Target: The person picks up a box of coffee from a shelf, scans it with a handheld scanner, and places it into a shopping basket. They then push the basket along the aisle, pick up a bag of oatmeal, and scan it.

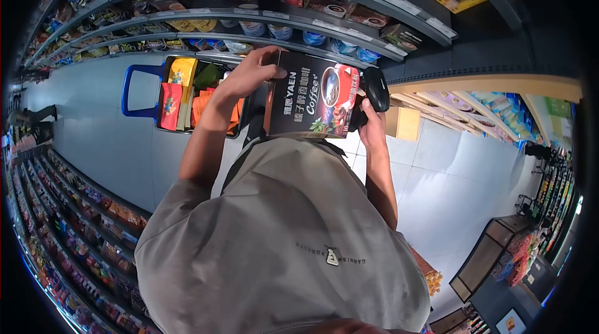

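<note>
My left hand (251, 77) is closed on the left edge of a dark coffee box (318, 97), thumb on its front. The box is held up in front of my waist and carries a red cup picture and the word "Coffee". At its right side, my right hand (372, 123) is closed round a black handheld device (375, 89) that looks like a barcode scanner. The device's rounded head is beside the box's right edge; its lower part is mostly hidden by my fingers and the box.
A shopping basket (157, 98) with a blue handle stands on the floor to my left, holding yellow, red, green and orange packets. Ahead is a shelf (293, 17) with boxes and tubs. A wooden display unit (486, 81) stands at right; more shelves (81, 234) line the left.
</note>
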Action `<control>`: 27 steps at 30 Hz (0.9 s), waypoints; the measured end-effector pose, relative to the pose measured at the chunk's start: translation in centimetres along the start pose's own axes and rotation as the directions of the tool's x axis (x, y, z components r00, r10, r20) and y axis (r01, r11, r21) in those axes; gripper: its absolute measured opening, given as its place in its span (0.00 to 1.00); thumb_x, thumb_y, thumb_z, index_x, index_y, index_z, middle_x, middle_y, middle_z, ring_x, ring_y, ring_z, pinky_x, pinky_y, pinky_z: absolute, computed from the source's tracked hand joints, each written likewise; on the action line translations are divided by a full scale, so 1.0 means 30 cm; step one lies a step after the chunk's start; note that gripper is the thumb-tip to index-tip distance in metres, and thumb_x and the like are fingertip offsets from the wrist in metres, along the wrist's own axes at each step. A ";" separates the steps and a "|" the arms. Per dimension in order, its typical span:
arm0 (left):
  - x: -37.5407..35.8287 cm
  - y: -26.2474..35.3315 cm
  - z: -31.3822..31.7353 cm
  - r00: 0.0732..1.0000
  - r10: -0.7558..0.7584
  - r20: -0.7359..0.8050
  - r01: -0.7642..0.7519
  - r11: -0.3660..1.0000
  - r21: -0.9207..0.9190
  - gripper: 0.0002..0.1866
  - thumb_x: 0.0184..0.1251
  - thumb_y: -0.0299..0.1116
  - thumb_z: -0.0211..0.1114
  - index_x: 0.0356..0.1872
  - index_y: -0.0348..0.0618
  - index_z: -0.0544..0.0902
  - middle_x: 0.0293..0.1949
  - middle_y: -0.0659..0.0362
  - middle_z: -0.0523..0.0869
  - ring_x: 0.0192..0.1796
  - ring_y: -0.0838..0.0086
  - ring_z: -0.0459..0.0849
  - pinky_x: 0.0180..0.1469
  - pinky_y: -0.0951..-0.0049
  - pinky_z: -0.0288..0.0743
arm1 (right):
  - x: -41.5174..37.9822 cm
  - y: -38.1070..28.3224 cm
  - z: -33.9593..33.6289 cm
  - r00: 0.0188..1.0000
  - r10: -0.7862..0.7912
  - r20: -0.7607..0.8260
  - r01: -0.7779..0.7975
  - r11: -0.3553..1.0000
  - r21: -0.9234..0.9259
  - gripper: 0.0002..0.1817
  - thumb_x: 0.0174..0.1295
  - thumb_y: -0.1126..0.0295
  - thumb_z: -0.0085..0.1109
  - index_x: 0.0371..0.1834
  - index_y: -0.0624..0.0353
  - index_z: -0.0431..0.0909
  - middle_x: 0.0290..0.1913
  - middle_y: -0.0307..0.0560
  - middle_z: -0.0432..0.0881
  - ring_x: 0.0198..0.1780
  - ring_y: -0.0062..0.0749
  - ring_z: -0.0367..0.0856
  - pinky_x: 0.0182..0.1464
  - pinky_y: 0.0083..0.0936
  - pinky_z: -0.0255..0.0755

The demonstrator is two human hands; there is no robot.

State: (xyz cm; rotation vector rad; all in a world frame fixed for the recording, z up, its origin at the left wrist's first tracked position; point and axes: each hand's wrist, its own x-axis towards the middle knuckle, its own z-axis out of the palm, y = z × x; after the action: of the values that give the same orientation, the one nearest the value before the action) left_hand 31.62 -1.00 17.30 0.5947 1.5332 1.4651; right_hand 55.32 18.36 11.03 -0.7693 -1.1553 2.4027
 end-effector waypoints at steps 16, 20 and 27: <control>0.097 -0.105 0.256 0.983 0.118 0.138 0.003 0.750 -0.661 0.37 0.71 0.61 0.36 0.63 0.36 0.64 0.52 0.54 0.78 0.57 0.67 0.76 0.61 0.65 0.68 | -0.147 0.018 -0.054 0.986 -0.015 -0.168 0.069 0.944 0.322 0.26 0.56 0.74 0.59 0.59 0.63 0.66 0.52 0.47 0.76 0.51 0.34 0.77 0.55 0.32 0.73; 0.025 -0.279 0.387 0.966 0.223 0.127 -0.046 0.636 -0.771 0.34 0.71 0.59 0.41 0.64 0.41 0.64 0.49 0.60 0.78 0.50 0.73 0.75 0.54 0.68 0.67 | -0.164 0.019 -0.064 0.900 -0.224 -0.375 0.337 0.902 0.269 0.24 0.57 0.74 0.60 0.58 0.64 0.67 0.52 0.47 0.76 0.51 0.34 0.77 0.56 0.34 0.71; -0.089 -0.253 0.611 0.971 0.233 0.061 -0.170 0.843 -0.510 0.31 0.60 0.23 0.62 0.63 0.40 0.57 0.63 0.56 0.62 0.65 0.67 0.65 0.68 0.62 0.59 | -0.193 0.019 -0.026 0.859 -0.256 -0.443 0.393 0.885 0.249 0.25 0.56 0.77 0.61 0.58 0.62 0.67 0.53 0.43 0.75 0.53 0.29 0.74 0.56 0.30 0.67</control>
State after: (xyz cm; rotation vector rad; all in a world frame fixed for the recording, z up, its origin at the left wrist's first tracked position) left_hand 50.22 4.90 12.86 0.5246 0.9504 1.8674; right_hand 60.28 15.39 12.00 -0.8195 -0.6321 1.9566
